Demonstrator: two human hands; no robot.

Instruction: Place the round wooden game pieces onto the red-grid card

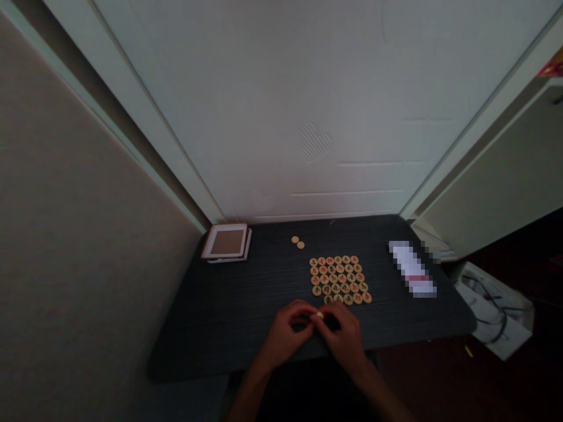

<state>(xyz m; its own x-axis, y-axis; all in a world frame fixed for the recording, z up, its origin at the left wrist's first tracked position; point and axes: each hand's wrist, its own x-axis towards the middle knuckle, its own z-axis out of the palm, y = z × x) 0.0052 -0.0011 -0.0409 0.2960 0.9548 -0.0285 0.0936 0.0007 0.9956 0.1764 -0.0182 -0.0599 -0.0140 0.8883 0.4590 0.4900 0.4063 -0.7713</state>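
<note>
My left hand (285,334) and my right hand (345,337) meet near the front edge of a dark table (246,305). Their fingertips pinch together on a small pale round piece (319,315). Just beyond them lies a grid of several round wooden pieces (339,279) with red and dark marks, laid in neat rows. Two more round pieces (298,242) lie apart, farther back toward the wall.
A flat square box with a brown centre (227,242) rests at the table's back left corner. A blurred white object (412,268) lies at the right side. A white bag with dark cords (495,316) sits on the floor to the right. Walls enclose the table.
</note>
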